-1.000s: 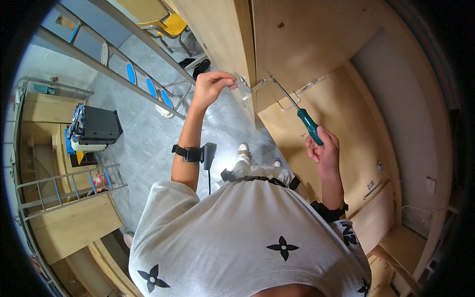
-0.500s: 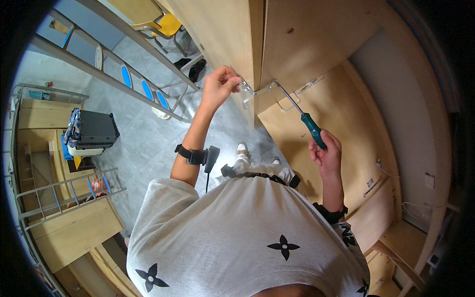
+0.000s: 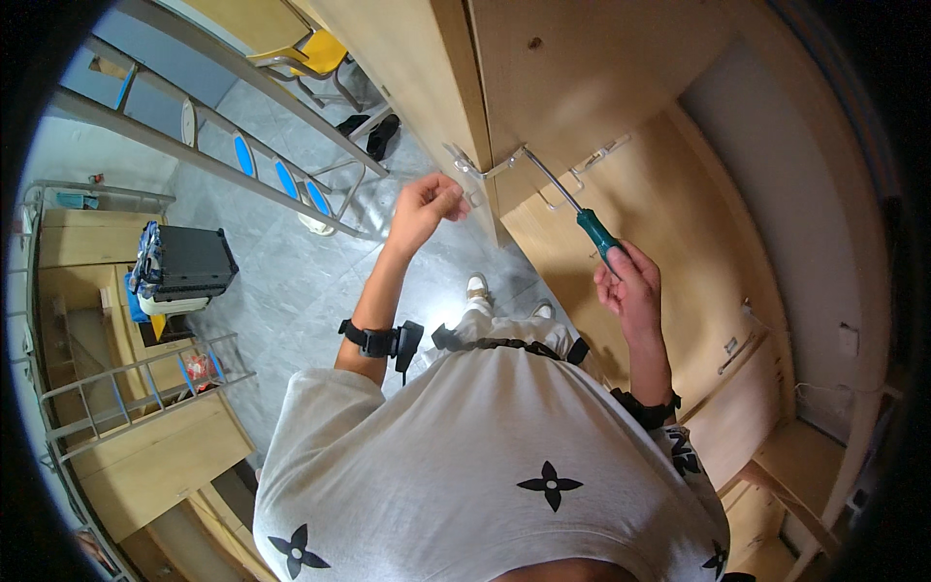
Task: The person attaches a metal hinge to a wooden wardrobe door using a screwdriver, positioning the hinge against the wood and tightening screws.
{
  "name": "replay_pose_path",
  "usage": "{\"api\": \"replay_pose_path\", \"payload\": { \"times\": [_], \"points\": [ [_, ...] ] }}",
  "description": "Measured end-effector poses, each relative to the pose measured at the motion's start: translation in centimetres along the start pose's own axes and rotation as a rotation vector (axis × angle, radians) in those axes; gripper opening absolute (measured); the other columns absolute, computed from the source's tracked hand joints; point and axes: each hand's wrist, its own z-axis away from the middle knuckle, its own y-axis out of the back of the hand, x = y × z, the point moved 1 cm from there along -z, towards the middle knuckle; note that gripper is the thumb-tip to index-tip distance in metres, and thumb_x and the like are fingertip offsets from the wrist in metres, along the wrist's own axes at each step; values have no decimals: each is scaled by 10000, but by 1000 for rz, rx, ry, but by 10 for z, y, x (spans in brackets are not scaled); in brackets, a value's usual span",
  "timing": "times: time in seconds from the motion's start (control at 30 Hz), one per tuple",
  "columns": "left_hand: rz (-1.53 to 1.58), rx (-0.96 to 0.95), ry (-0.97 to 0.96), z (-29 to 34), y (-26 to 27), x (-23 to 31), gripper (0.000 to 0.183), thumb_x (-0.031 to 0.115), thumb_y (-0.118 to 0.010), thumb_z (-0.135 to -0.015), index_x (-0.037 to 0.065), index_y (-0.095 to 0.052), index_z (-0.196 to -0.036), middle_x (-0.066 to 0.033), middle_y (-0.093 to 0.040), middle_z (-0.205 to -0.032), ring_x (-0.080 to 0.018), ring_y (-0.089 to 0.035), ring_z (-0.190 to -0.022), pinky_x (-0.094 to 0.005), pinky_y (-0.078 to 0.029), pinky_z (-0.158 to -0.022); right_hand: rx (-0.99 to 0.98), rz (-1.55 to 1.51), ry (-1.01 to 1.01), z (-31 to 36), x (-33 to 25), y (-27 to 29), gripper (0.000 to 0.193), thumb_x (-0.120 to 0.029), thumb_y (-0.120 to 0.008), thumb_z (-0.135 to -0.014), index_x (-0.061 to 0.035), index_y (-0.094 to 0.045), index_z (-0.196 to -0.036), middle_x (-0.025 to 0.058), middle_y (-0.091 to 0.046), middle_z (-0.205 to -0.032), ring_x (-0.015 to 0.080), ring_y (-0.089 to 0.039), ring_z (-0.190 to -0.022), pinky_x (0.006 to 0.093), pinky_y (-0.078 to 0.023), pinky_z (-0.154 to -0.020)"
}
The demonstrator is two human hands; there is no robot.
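My right hand (image 3: 630, 286) is closed round the green handle of a screwdriver (image 3: 599, 236). The shaft slants up and left, its tip at the end of a shiny metal latch (image 3: 499, 167) on the edge of the wooden cabinet door (image 3: 582, 68). Just below the latch's left end is my left hand (image 3: 423, 211), fingers curled and thumb pressed to them. Whether anything small sits in that pinch is hidden. Right of the screwdriver tip, a metal pull handle (image 3: 606, 153) is fixed to the wood.
A metal ladder (image 3: 238, 145) with blue treads leans across the upper left. Beyond it are a yellow chair (image 3: 320, 50) and black shoes (image 3: 383, 138) on the grey tiled floor (image 3: 291, 281). A dark case (image 3: 199, 262) stands further left, near bunk-bed railings (image 3: 145, 388).
My left hand has come off the latch and dropped slightly toward me. The screwdriver tip has shifted left with my right hand and now meets the latch; the view has also shifted a little.
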Motion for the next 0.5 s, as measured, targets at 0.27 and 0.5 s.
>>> {"api": "replay_pose_path", "payload": {
  "times": [0.27,0.5],
  "points": [
    [307,-194,162,9,-90,15,257,157,-521,-949,-45,-529,-1107,-167,-650,-982,-223,-659,-864,-312,-536,-774,44,7,67,5,-3,-5,260,-232,-614,-894,-10,-489,-950,9,-487,-560,65,-391,-365,215,-274,-323],
    [867,-168,81,-21,-139,39,277,186,-482,-963,-14,-468,-1154,-192,-614,-1066,-326,-621,-1005,-420,-498,-914,-12,-126,-142,0,0,-4,339,-371,-535,-933,-33,-540,-919,55,-542,-631,123,-468,-411,234,-298,-341]
  ]
}}
